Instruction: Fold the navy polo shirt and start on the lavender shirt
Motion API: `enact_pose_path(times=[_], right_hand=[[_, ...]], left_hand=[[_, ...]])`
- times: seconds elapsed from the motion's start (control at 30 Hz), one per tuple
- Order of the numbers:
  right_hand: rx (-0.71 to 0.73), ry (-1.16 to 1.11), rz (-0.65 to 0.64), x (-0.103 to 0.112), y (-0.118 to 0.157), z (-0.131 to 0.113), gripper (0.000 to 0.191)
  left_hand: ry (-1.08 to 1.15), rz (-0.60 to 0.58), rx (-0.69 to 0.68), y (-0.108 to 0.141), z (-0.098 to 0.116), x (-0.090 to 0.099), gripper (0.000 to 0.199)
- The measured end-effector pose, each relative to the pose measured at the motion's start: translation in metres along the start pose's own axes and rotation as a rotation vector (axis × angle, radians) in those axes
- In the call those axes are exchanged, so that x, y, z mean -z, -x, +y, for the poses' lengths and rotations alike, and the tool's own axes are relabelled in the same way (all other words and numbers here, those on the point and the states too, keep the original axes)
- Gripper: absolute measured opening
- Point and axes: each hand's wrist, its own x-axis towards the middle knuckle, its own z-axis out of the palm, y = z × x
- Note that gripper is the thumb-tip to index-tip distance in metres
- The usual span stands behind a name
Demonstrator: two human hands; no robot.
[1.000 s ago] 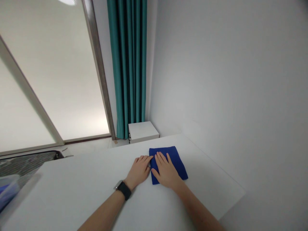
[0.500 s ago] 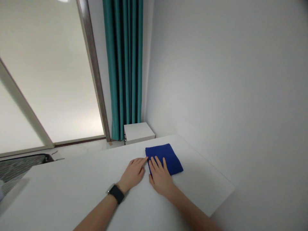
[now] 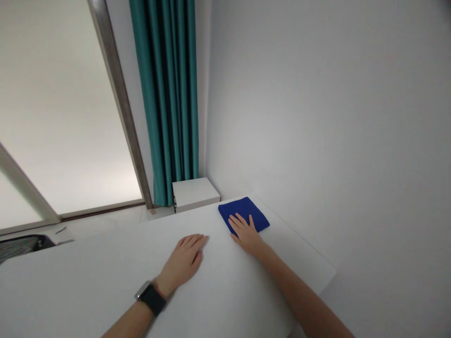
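Note:
A folded blue cloth [image 3: 254, 212] lies flat near the far right corner of the white table [image 3: 116, 277]. My right hand [image 3: 245, 234] rests on its near left part, palm down, with the fingers stretched out and spread. To the left, apart from the cloth, my left hand [image 3: 183, 258] lies on the tabletop holding nothing. Its fingers are extended, and a dark-banded watch [image 3: 151, 296] sits on that wrist. What kind of cloth article it is cannot be made out while folded.
Beyond the table's far edge stands a low white cabinet [image 3: 195, 192] before a green curtain [image 3: 169, 103]. A pale wall [image 3: 310, 122] borders the table's right side. Frosted door panels [image 3: 63, 103] rise at the left, with a dark-rimmed object [image 3: 24, 246] below them.
The blue cloth has slid away from me toward the table's far edge, under my right hand. My left hand has come off the cloth's edge and now lies apart from it.

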Motion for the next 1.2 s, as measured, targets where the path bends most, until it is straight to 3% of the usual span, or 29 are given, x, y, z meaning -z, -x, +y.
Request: enact_pose_path(times=[0.2, 0.4, 0.5, 0.7, 0.83, 1.0, 1.2], right_hand=[[-0.167, -0.022, 0.035, -0.010, -0.011, 0.044, 0.049], [-0.286, -0.049, 0.053, -0.020, -0.008, 0.052, 0.052], [-0.382, -0.104, 0.110, -0.019, -0.006, 0.049, 0.049], [-0.811, -0.197, 0.449, -0.004, 0.007, 0.071, 0.050], [-0.979, -0.195, 0.463, 0.000, 0.021, 0.089, 0.055], [-0.972, -0.189, 0.369, -0.003, 0.024, 0.081, 0.043], [-0.879, -0.153, 0.316, -0.002, 0.017, 0.058, 0.033]], left_hand=[[0.003, 0.022, -0.011, 0.001, -0.002, -0.001, 0.049], [0.049, 0.006, 0.006, -0.008, 0.005, -0.002, 0.046], [0.068, -0.018, -0.015, -0.032, 0.015, -0.011, 0.045], [0.063, -0.066, -0.020, -0.104, 0.041, -0.042, 0.045], [0.006, -0.054, 0.022, -0.134, 0.065, -0.062, 0.055], [-0.056, -0.049, 0.015, -0.143, 0.087, -0.076, 0.056], [-0.036, -0.092, 0.054, -0.148, 0.084, -0.078, 0.055]])
